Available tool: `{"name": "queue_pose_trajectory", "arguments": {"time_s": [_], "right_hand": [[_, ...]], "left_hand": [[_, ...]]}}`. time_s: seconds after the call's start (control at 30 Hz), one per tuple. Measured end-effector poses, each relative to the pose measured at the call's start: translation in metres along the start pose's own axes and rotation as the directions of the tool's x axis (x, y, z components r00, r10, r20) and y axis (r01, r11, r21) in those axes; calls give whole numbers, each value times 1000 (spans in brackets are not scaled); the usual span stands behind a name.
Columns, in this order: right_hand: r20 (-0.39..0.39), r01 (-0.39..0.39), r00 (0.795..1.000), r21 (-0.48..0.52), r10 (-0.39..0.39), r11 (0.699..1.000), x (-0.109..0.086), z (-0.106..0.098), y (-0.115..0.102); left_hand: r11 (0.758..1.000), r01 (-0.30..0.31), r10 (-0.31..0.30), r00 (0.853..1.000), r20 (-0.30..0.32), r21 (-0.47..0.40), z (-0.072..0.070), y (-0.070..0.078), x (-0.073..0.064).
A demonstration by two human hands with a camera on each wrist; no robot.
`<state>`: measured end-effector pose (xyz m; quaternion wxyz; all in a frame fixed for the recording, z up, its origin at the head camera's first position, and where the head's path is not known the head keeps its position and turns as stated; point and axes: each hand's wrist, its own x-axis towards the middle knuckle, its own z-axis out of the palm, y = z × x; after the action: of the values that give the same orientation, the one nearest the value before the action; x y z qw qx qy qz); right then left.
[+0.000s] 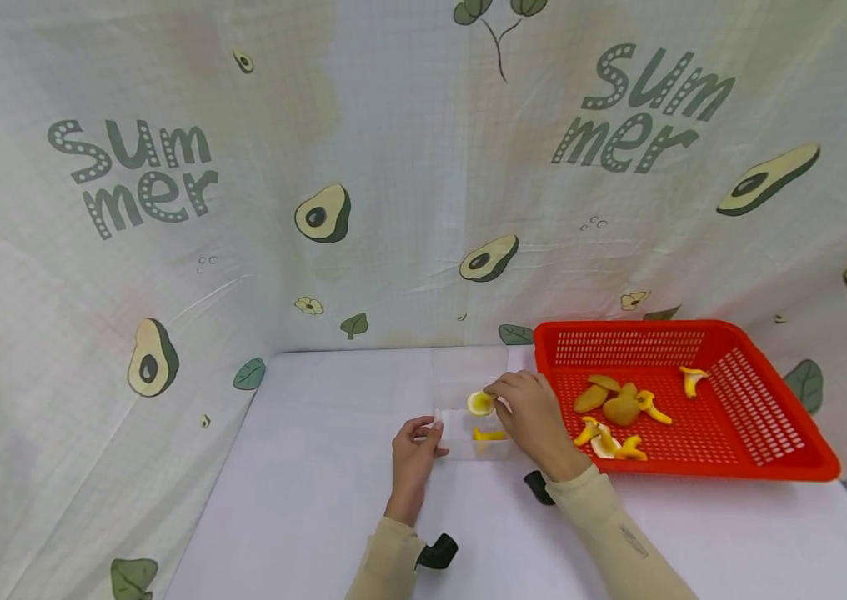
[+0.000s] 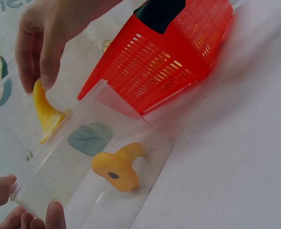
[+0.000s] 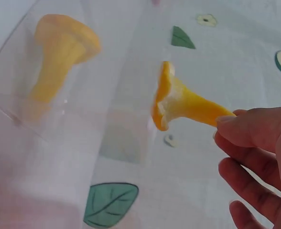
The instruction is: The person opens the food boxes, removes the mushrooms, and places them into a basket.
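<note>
A clear plastic box point(image 1: 461, 452) stands on the table with its clear lid point(image 1: 468, 364) raised at the back. Inside it lies one yellow chanterelle mushroom point(image 2: 117, 167), with a dark spot showing in the left wrist view. My left hand point(image 1: 416, 458) grips the box's left edge, thumb and fingers at its corner. Between thumb and fingertips, my right hand point(image 1: 534, 417) pinches a second yellow chanterelle point(image 3: 190, 105) by its stem end. Its flared, pale-lined cap points away from the fingers, near the box's rim.
To the right stands a red perforated basket point(image 1: 709, 473), holding several yellow chanterelles point(image 1: 692, 381) and brownish mushrooms point(image 1: 622, 407). Behind the table hangs a printed cloth point(image 1: 393, 125) with avocados and lettering. Black straps or mounts point(image 1: 438, 552) show at both wrists.
</note>
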<state>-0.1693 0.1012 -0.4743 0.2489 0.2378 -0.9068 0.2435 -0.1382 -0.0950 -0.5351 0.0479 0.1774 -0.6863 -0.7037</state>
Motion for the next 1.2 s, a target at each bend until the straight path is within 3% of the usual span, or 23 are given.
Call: {"name": "queue_pose_trajectory", "arguments": {"time_s": [0.63,1.2], "right_hand": [[-174,-127,976,24,129,992,-30,-75,29],[-220,-236,949,-15,227,972,-62,-98,61]], "left_hand": [[1000,16,-16,1000,8,-5,-3,0,-4],[1000,16,-16,1000,19,-8,-5,1,-6]]}}
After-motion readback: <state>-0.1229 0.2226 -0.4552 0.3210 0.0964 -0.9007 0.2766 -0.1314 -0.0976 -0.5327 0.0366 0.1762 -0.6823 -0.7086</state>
